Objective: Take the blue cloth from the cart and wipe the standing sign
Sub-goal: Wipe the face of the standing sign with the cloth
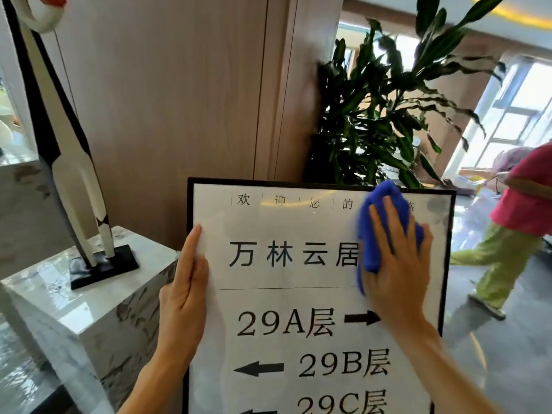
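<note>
The standing sign (286, 228) fills the lower middle of the view: a white panel in a black frame, printed with black characters and arrows. My right hand (397, 264) presses a bunched blue cloth (379, 210) flat against the sign's upper right part. The cloth sticks out above and to the left of my fingers. My left hand (186, 291) lies along the sign's left edge, fingers straight and together, thumb hidden behind the frame. No cart is in view.
A white marble plinth (59, 297) with a black-and-white sculpture (74, 180) stands at the left, close to the sign. A tall potted plant (382, 115) rises behind the sign. A person in a pink top and green trousers (507, 234) walks at the right on the glossy floor.
</note>
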Motion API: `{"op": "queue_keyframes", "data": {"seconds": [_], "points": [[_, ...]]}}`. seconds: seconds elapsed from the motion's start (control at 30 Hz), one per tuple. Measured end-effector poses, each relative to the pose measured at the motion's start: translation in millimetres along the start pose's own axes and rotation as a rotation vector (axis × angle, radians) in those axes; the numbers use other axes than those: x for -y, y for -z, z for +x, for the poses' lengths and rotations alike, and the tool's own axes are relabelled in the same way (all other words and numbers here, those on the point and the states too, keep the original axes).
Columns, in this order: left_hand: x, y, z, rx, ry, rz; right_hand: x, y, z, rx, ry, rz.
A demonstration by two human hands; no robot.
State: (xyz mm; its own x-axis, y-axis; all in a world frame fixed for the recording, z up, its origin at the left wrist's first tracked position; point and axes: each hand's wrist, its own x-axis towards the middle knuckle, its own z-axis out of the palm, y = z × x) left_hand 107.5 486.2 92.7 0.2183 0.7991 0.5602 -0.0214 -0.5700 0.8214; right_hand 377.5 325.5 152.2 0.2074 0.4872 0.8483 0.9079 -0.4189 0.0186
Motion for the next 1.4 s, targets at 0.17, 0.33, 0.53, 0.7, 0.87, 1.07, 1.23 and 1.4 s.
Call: {"op": "queue_keyframes", "data": {"seconds": [0.17, 0.33, 0.53, 0.7, 0.87, 1.07, 1.23, 1.4], "points": [[-1.1, 0.4, -0.1, -0.009, 0.009, -0.008, -35.2, 3.6, -6.1, -0.073, -0.025, 0.202], [-2.5, -0.6, -4.2, -0.008, -0.013, -0.022, -10.6, -2.2, -21.3, -0.119, -0.178, 0.246], [-7.7, -0.5, -6.1, -0.018, -0.005, -0.097, 87.3, -18.6, -58.3, -0.077, -0.249, 0.239], [-5.4, 6.5, -6.3, 0.013, 0.027, -0.118, 184.4, -30.1, -108.7, 0.189, 0.064, 0.078], [-10.4, 7.3, -9.0, 0.043, 0.002, -0.082, 176.5, -28.4, -118.8, 0.213, 0.231, 0.012], [2.9, 6.0, -32.9, 0.04, 0.074, -0.059, 112.5, -19.5, -122.0, 0.155, 0.27, 0.023], [24.3, 5.5, -74.1, 0.034, 0.151, -0.015, 49.9, -8.1, -124.2, 0.157, 0.148, 0.053], [39.7, 4.7, -88.8, 0.011, 0.15, 0.012, -6.7, -1.9, -133.9, 0.157, -0.019, 0.099]]}}
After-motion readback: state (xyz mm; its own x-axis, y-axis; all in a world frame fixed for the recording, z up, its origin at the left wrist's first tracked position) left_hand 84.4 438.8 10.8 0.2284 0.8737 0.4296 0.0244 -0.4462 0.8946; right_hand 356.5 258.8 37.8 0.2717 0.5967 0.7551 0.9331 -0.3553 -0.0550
